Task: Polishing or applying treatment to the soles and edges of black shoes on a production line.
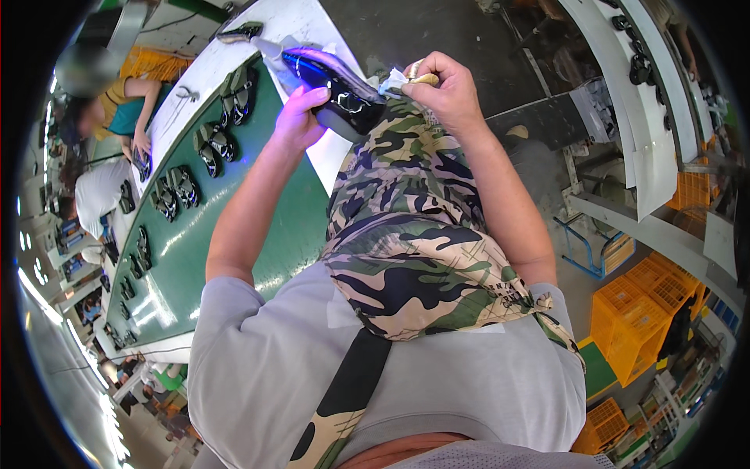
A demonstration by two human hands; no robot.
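A glossy black shoe (353,102) is gripped by my left hand (299,119), its thumb lying along the side. Bluish-violet light falls on the shoe and on that hand. Close to the shoe's right end, my right hand (447,87) is closed, pinching a crumpled white and pale-blue piece (393,81) that looks like cloth or tissue. A small yellowish-beige bit, of a kind I cannot make out, also shows at those fingers. A camouflage apron (422,227) covers my front below both hands.
Pairs of dark shoes (215,144) stand on a green conveyor belt (234,227) at left, edged by a white ledge (305,23). Pliers (187,94) lie on the far ledge, where co-workers handle shoes. Yellow crates (633,309) stand at right, near a white-topped line (625,102).
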